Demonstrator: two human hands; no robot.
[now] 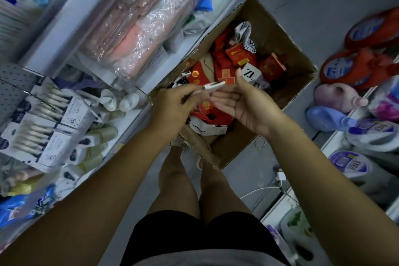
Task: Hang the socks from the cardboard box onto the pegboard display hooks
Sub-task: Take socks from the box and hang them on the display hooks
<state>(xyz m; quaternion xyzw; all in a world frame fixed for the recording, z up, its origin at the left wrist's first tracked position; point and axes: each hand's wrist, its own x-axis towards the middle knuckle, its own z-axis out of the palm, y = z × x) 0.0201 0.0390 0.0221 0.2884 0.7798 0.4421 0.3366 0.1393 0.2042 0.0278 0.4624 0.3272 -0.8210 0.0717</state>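
An open cardboard box (287, 34) stands on the grey floor in front of my feet. It holds several red sock packs (237, 55) and a few black-and-white pairs (243, 30). Over the box's near end, my left hand (172, 103) is shut on a thin white-carded sock pack (212, 86), seen edge-on. My right hand (248, 103) is beside it, palm up and fingers spread, just under the pack's tip. A strip of grey pegboard (15, 84) shows at the left edge, with boxed goods hanging below it.
Shelves on the left carry plastic-wrapped textiles (138, 17), small white bottles (121, 101) and boxed items (47, 127). Low shelves on the right hold orange detergent jugs (354, 67) and other bottles. A white cable (263, 190) lies on the floor.
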